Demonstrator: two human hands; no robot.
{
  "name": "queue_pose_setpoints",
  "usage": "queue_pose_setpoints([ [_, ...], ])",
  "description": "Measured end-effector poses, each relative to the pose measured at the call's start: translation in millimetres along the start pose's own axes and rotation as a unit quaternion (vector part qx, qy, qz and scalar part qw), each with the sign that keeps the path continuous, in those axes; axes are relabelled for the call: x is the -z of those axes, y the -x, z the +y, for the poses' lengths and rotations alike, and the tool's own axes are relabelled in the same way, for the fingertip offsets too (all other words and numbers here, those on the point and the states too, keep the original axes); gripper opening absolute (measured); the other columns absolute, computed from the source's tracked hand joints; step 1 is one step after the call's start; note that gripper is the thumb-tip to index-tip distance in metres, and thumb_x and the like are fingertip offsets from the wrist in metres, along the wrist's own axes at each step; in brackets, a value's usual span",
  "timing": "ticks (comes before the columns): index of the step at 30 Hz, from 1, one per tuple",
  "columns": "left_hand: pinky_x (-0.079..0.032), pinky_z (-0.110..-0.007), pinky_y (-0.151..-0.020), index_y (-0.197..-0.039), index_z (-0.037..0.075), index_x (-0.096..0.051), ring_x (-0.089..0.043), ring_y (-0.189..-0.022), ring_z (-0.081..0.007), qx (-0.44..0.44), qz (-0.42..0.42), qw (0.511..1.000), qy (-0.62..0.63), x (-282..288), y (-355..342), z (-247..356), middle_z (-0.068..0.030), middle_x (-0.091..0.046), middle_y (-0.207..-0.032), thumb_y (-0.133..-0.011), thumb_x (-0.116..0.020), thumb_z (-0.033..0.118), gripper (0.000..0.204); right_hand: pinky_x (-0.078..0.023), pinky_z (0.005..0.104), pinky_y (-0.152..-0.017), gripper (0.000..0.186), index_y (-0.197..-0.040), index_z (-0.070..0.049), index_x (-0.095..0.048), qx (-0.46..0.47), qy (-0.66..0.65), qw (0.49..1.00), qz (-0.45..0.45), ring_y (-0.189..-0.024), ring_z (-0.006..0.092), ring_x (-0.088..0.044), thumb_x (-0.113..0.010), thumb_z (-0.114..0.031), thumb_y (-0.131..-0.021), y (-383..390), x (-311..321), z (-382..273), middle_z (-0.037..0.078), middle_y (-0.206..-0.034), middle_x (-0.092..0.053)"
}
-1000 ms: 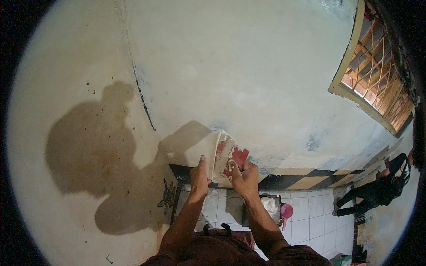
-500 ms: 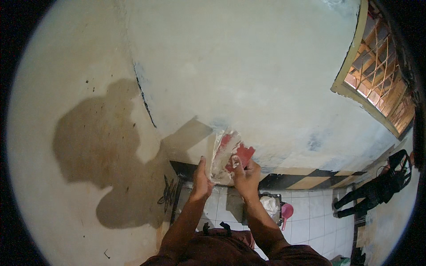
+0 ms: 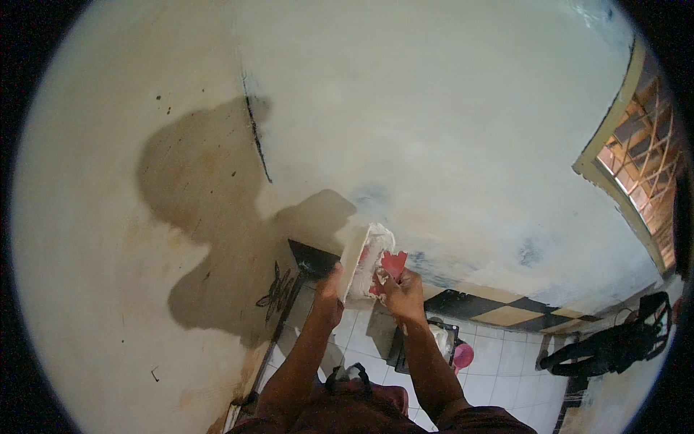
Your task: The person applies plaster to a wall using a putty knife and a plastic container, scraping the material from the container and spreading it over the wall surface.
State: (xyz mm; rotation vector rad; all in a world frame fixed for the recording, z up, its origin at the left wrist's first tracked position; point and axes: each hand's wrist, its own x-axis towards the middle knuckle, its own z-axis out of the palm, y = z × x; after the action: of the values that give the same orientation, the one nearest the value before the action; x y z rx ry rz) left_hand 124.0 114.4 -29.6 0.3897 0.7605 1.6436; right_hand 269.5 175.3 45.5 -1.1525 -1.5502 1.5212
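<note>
My left hand (image 3: 330, 296) grips a pale, flat putty board (image 3: 354, 264) smeared with white paste and red underneath, tilted up low against the off-white wall (image 3: 419, 116). My right hand (image 3: 403, 296) is closed on a red scraper (image 3: 394, 264) coated with white paste, held against the board's right side, so part of each tool is hidden. My shadow falls on the stained left wall (image 3: 87, 253), beside a dark crack line near the corner.
A grilled window (image 3: 636, 152) is at upper right. Black-and-cream checkered tiles (image 3: 506, 315) line the wall's foot. On the white tiled floor (image 3: 491, 362) are a black tray (image 3: 401, 347) and a pink dipper (image 3: 463, 354). A person in dark clothes (image 3: 614, 340) stands at far right.
The view has shifted, moving the window rightward and the crack up and right. My hands stay together, with the board turned more edge-on and the scraper still against it.
</note>
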Motion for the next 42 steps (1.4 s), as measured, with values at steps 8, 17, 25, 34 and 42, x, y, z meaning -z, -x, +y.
queue_pose_setpoints([
  [8, -0.05, -0.041, -0.087, -0.132, 0.004, -0.042, -0.058, -0.107, -0.0251, -0.037, 0.071, 0.994, 0.07, 15, 18, 9, -0.0126, -0.055, -0.121, -0.093, -0.044, 0.051, 0.061, -0.052, 0.0314, -0.062, 0.018, -0.095, 0.002, -0.064, 0.199, 0.035, 0.979, -0.024, -0.068, 0.0161, -0.066, -0.056, -0.013, -0.089, 1, -24, 16, 0.013, -0.076, -0.066],
  [17, -0.047, -0.05, -0.088, -0.134, 0.011, -0.043, -0.055, -0.11, -0.0302, -0.015, 0.133, 0.982, 0.132, 43, 28, 81, -0.0112, -0.053, -0.125, -0.092, -0.04, 0.054, 0.06, -0.046, 0.0249, -0.055, 0.015, -0.099, -0.004, -0.064, 0.015, -0.148, 0.988, 0.037, -0.069, 0.0094, -0.06, -0.058, -0.016, -0.091, -12, -82, 11, 0.002, -0.084, -0.065],
  [25, -0.043, -0.054, -0.094, -0.13, 0.009, -0.046, -0.052, -0.112, -0.0343, -0.081, 0.074, 0.965, 0.236, 119, 33, 120, -0.0139, -0.052, -0.126, -0.094, -0.037, 0.048, 0.054, -0.05, 0.0229, -0.062, 0.021, -0.108, -0.007, -0.055, -0.09, -0.453, 0.885, -0.062, -0.085, 0.0137, -0.06, -0.057, -0.01, -0.088, -65, -115, 85, 0.003, -0.101, -0.059],
  [34, -0.039, -0.054, -0.097, -0.135, 0.011, -0.042, -0.048, -0.119, -0.0337, -0.032, 0.12, 0.961, 0.246, 166, 51, 115, -0.0129, -0.049, -0.131, -0.091, -0.04, 0.05, 0.059, -0.05, 0.0276, -0.062, 0.019, -0.11, -0.006, -0.054, -0.04, -0.283, 0.957, 0.039, -0.079, 0.0188, -0.061, -0.054, -0.011, -0.092, -171, -189, 237, 0.006, -0.1, -0.063],
  [42, -0.037, -0.054, -0.1, -0.136, 0.009, -0.039, -0.045, -0.12, -0.0355, 0.009, 0.19, 0.959, 0.21, 186, 89, 119, -0.0136, -0.047, -0.132, -0.089, -0.045, 0.052, 0.065, -0.049, 0.0323, -0.074, 0.027, -0.116, -0.006, -0.051, -0.047, -0.372, 0.927, 0.009, -0.091, 0.0231, -0.062, -0.047, -0.023, -0.095, -207, -265, 243, 0.011, -0.108, -0.063],
])
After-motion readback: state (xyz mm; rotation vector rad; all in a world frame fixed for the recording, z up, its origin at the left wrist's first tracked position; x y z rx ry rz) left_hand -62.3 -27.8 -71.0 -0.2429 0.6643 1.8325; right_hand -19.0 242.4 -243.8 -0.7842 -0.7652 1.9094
